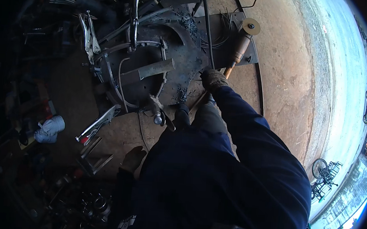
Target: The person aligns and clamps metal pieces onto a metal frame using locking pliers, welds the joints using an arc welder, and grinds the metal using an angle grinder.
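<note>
My right hand [214,79], in a worn work glove, is closed around the lower end of a long dark rod or cable [208,30] at the near edge of the metal worktable [184,60]. Just right of that hand lies an angle grinder [239,46] with an orange-brown body and a pale disc. My left hand [133,158] hangs low beside my body, fingers loosely stretched, touching nothing I can see. A curved steel frame [106,68] rests on the table. Across it lies a length of metal profile [157,68]. A hammer [157,116] sits at the table's near edge.
Locking pliers [87,35] grip the frame's far left, and a second pair [99,124] sits near left. A steel bracket [93,159] and a pale grey bundle [50,128] are at left. Thin wires [225,22] lie by the grinder. A bicycle [324,177] stands far right.
</note>
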`<state>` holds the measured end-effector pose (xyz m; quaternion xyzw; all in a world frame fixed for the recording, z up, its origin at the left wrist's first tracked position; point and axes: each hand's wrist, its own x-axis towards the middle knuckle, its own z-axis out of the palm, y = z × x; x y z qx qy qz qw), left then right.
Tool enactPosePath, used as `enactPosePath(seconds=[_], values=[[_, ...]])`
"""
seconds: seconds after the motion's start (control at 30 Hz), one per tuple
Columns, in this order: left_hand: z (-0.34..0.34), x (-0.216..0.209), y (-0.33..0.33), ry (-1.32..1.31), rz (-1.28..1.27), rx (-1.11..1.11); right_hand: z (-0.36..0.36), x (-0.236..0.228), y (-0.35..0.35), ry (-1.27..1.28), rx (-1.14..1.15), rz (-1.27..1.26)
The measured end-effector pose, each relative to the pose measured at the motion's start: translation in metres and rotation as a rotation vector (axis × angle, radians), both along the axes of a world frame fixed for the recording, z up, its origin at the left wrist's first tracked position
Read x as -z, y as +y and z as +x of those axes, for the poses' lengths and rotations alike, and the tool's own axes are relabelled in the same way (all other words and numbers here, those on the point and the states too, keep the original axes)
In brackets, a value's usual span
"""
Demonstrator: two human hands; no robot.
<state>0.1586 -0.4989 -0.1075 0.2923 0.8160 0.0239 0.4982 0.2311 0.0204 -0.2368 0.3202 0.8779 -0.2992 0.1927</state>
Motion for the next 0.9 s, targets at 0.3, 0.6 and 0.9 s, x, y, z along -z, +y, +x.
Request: enactPosePath(seconds=[0.3,0.6,0.9], values=[[0.152,-0.02,-0.099,0.004,-0.196,-0.289,-0.074,0.034,0.026,-0.041,-0.104,0.0],[0.175,0.015,-0.04,0.084,-0.042,-0.33,-0.018,-0.01,0.011,0.354,0.107,-0.099],[0.023,-0.176,0.171,0.958,0.745,-0.818,0.061,-0.02,0.058,0.501,0.229,-0.248]])
